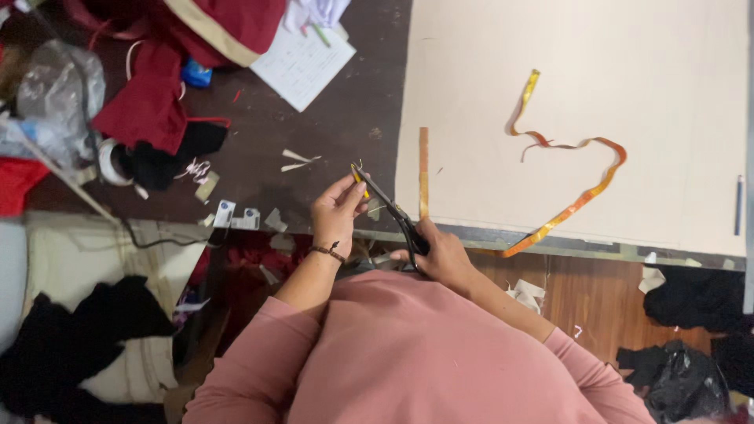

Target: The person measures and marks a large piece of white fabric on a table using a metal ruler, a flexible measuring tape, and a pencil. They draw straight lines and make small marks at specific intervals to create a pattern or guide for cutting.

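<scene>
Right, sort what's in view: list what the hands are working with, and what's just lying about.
In use: scissors in the right hand; small yellow strip piece pinched by the left hand; long orange ribbon.

Lying about: red cloth, printed sheet, plastic bag, pen.

scissor handles (414, 239) buried in right hand (441, 255), yellow scrap (360, 179) too small to identify, red cloth (228, 23) cropped at top

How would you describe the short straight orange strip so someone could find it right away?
Start at the big cream sheet covering the right of the dark table. Along its left edge lies the short orange strip, just above the scissors. Unlike the long curling ribbon to its right, it is straight and upright.
</scene>
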